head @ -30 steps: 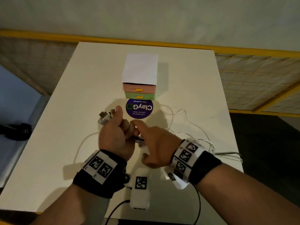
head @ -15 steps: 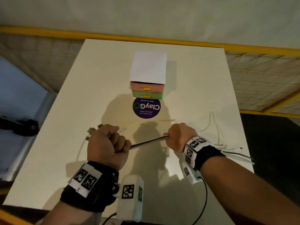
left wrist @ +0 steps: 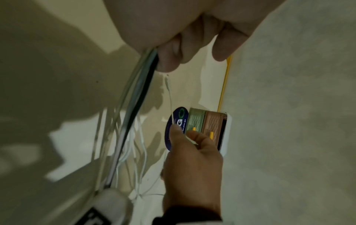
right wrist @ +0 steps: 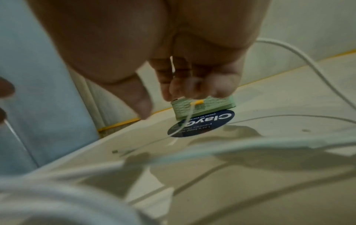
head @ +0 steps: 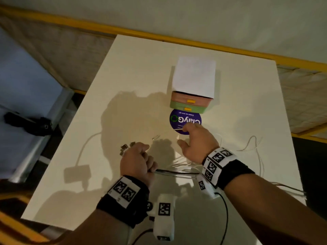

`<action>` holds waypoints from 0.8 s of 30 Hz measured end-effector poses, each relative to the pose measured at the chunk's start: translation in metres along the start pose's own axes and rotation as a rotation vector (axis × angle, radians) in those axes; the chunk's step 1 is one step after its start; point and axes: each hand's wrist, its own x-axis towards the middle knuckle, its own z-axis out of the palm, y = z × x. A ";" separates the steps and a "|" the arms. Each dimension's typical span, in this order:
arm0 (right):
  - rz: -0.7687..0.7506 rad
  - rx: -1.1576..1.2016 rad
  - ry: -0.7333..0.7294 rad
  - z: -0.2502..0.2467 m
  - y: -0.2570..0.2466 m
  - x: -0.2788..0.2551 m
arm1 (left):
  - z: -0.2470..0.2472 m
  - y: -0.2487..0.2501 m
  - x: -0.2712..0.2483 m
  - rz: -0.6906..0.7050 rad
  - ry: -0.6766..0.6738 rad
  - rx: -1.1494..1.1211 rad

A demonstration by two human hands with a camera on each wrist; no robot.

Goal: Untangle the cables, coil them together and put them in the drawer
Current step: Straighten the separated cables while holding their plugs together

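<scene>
Dim room; a matt white rectangular table point(head: 138, 71) stands against a pale wall edged with a yellow rail point(head: 177, 38). On it, the cables point(head: 177, 172) form a bundle of thin white leads with one dark lead among them, smooth and round in section. The left hand point(head: 137, 160) is fisted around the bundle near the table's middle, metal plug ends point(head: 126, 147) sticking out past the thumb side. From the fist the bundle runs right, beneath the right wrist, and the loose white strands spread over the table's right side. The right hand point(head: 197, 144) is held with fingers extended over a round purple sticker point(head: 178, 119); in the wrist views a single thin white strand point(right wrist: 185, 120) passes between its fingers, pinched lightly. Just beyond the sticker stands a small drawer unit point(head: 193, 76) with a white shell, a ribbed pink drawer point(head: 178, 98) above a ribbed green drawer point(head: 177, 106), each with a yellow tab handle, both closed; contents not visible.
</scene>
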 end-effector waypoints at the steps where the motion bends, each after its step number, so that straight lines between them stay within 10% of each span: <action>1: 0.067 -0.057 -0.007 0.002 -0.004 0.007 | -0.001 0.001 0.002 -0.004 -0.005 0.014; 12: 0.274 -0.240 -0.082 0.001 -0.015 0.014 | -0.001 -0.012 0.022 -0.062 -0.067 0.062; 24: -0.270 0.152 0.121 -0.022 0.013 -0.053 | 0.046 -0.020 0.007 -0.021 -0.072 -0.032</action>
